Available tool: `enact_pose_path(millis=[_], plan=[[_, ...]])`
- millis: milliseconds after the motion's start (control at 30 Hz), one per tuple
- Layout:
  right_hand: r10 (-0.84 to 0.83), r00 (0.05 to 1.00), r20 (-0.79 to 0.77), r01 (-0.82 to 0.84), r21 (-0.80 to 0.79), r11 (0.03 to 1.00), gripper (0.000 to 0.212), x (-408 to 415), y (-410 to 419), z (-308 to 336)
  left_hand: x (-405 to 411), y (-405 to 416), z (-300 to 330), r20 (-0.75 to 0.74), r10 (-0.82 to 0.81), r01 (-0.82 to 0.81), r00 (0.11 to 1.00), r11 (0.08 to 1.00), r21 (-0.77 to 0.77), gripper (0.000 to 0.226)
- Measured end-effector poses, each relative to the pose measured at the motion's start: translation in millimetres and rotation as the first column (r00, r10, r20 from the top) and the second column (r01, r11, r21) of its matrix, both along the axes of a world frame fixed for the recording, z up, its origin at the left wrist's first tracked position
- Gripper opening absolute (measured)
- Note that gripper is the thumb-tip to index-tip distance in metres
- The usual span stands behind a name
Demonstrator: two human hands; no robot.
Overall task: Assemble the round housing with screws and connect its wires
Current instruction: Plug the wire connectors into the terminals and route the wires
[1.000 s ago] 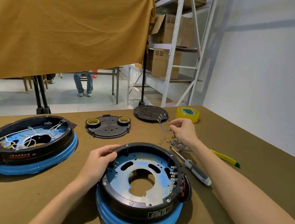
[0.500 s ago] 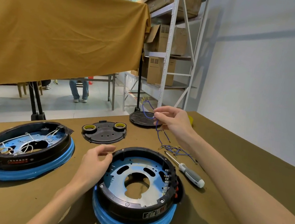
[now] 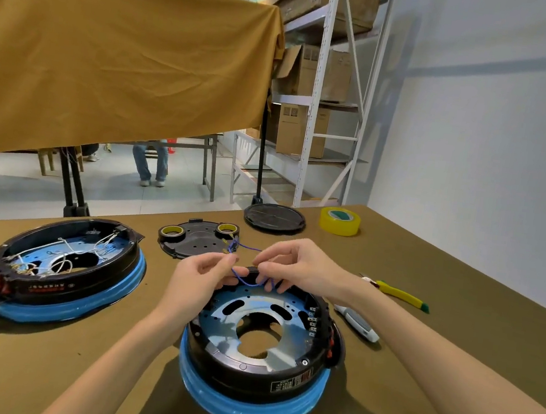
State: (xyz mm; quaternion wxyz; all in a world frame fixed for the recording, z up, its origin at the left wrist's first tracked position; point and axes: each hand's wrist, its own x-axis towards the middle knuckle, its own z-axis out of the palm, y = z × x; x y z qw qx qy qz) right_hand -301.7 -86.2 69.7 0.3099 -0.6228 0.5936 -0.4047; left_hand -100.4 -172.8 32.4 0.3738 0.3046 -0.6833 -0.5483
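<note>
A round black housing (image 3: 256,371) on a blue ring sits in front of me, its silver inner plate (image 3: 227,324) exposed. Both hands hover over its far rim. My left hand (image 3: 201,275) and my right hand (image 3: 298,267) pinch a thin blue wire (image 3: 246,281) between them; the wire loops down toward the rim and trails up past my left fingers. A second housing (image 3: 64,268) with white wires inside lies at the left.
A black cover plate (image 3: 197,242) carrying two tape rolls lies behind my hands. Farther back are a round black lid (image 3: 274,219) and a yellow tape roll (image 3: 339,221). A grey-handled screwdriver (image 3: 358,325) and a yellow-handled tool (image 3: 397,294) lie right of the housing.
My right hand lifted the blue wire from the pile at the right and brought it down over the housing's far rim. My left hand left the housing rim and took hold of the wire.
</note>
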Motion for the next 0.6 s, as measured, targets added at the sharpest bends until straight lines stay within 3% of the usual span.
enact_pose_path(millis=[67,167,233,300,500,600], plan=[[-0.047,0.999,0.016,0.047,-0.019,0.999,0.014,-3.6,2.5,2.3,1.4,-1.4,-2.3,-0.018,0.051,-0.051,0.999,0.998,0.02,0.014],[-0.28,0.96,0.019,0.28,-0.164,0.946,0.015,-16.7,4.0,3.8,2.9,-0.9,-2.4,-0.001,0.099,-0.098,0.995,0.995,0.03,0.022],[-0.448,0.893,-0.037,0.426,-0.249,0.87,0.017,-26.8,2.9,-1.6,3.2,-1.7,-2.8,0.009,0.098,-0.099,0.995,0.994,0.037,0.022],[-0.508,0.855,-0.109,0.475,-0.229,0.85,0.018,-34.7,2.1,-9.7,3.2,-2.7,-3.1,0.023,0.097,-0.098,0.995,0.995,0.038,0.023],[-0.25,0.918,-0.307,0.265,0.005,0.964,0.044,-37.0,0.0,-20.7,1.2,-1.9,-5.5,0.054,0.101,-0.101,0.993,0.995,0.003,0.03],[-0.146,0.918,-0.367,0.187,0.079,0.979,0.041,-37.0,-0.7,-20.2,0.6,-0.9,-6.2,0.055,0.109,-0.109,0.993,0.994,-0.01,0.029]])
